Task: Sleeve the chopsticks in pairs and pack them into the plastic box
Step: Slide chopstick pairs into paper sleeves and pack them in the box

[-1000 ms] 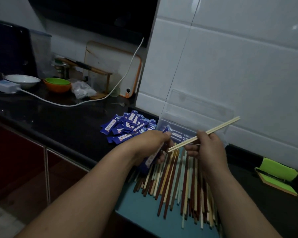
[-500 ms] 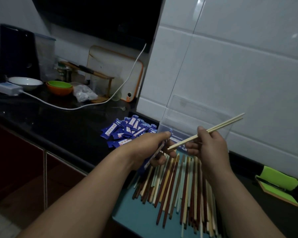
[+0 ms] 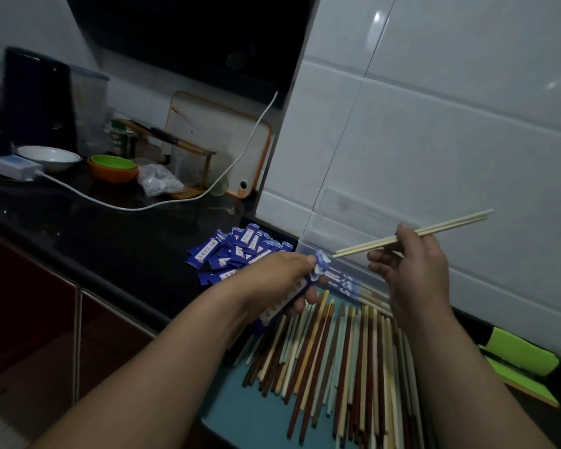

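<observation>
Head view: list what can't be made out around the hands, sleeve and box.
- Sleeve: head view, the left hand covers most of it; the print is too small to read.
- Box: head view, clear walls in dim light; the hands hide how many sleeved pairs lie inside.
- Loose chopsticks: head view, cut off by the bottom edge and covered by the right arm.
- Held pair: head view, the right hand hides its middle.

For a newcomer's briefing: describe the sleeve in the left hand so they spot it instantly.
Find the white tiled wall and the clear plastic box at its foot. Just in front, the left hand grips one blue sleeve above the loose chopsticks. Unlike the pile of blue sleeves lying on the counter, it alone is held up.
</observation>
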Motion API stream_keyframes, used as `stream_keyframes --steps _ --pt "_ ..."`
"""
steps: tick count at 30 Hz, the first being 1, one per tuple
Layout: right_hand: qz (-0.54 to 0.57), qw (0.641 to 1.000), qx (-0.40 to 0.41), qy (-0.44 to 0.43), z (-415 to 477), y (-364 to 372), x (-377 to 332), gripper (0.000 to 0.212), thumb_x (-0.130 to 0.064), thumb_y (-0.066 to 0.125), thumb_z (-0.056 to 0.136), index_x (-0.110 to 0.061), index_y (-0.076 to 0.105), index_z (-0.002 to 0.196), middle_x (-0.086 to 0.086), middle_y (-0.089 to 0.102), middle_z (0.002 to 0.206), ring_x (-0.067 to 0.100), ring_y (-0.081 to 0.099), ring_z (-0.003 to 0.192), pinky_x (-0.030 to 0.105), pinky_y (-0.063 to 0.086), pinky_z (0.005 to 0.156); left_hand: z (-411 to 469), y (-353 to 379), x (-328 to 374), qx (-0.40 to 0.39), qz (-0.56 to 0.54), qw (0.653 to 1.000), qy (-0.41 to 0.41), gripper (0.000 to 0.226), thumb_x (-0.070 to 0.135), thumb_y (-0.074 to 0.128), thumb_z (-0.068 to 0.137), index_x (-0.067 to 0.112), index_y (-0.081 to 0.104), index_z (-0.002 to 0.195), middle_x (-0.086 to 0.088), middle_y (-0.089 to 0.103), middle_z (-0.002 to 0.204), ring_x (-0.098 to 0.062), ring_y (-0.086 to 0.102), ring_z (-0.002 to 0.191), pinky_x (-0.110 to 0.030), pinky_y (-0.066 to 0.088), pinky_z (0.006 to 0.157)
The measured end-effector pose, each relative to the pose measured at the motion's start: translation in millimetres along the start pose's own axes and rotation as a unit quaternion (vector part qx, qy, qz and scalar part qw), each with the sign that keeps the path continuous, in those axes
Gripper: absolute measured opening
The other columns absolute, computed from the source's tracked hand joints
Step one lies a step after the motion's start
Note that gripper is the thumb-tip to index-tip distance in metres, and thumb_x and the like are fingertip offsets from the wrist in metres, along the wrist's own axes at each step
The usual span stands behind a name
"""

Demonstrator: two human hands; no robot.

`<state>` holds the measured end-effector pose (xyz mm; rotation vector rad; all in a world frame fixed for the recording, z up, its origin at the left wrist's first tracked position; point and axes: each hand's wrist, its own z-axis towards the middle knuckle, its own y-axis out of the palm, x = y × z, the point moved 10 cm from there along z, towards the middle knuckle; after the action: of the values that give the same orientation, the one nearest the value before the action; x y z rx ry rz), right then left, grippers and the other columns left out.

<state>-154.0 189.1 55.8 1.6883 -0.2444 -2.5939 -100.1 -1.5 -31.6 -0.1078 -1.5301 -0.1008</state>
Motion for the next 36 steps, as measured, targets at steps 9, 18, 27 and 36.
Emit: stream_keyframes --steps 9,18,27,36 --pt "-0.065 0.996 -0.065 -0.014 3 19 1 0.022 -0.027 0.049 0.11 -0.007 0.056 0.106 0.006 0.062 0.076 0.021 0.069 0.067 0.028 0.056 0.054 2 1 -3 -0.026 0.003 1.0 -0.015 0.045 0.045 0.04 0.11 0.012 0.07 0.11 -0.007 0.062 0.083 -0.016 0.055 0.065 -0.034 0.045 0.067" --pt "-0.101 0.99 -0.087 -0.056 1 21 -2 0.024 -0.031 0.048 0.11 -0.01 0.059 0.107 0.008 0.069 0.081 0.019 0.072 0.072 0.026 0.058 0.058 4 -4 -12 -0.007 -0.012 0.999 -0.051 0.043 0.042 0.042 0.11 0.009 0.068 0.117 -0.007 0.064 0.082 -0.015 0.056 0.062 -0.032 0.047 0.062" --pt "-0.098 0.989 -0.094 -0.057 2 22 3 0.026 -0.03 0.048 0.11 -0.007 0.06 0.11 0.011 0.069 0.085 0.017 0.072 0.072 0.024 0.057 0.057 3 -7 -12 0.0 0.003 0.999 -0.05 0.044 0.046 0.047 0.107 0.009 0.067 0.119 -0.004 0.066 0.079 -0.015 0.058 0.063 -0.032 0.048 0.064" --pt "-0.116 0.986 -0.112 -0.053 9 22 13 0.027 -0.03 0.052 0.108 -0.005 0.061 0.109 0.01 0.068 0.087 0.019 0.072 0.075 0.028 0.06 0.061 6 -2 -2 -0.025 0.079 0.996 -0.018 0.033 0.043 0.051 0.108 0.016 0.067 0.118 -0.004 0.063 0.086 -0.016 0.06 0.07 -0.034 0.051 0.071"
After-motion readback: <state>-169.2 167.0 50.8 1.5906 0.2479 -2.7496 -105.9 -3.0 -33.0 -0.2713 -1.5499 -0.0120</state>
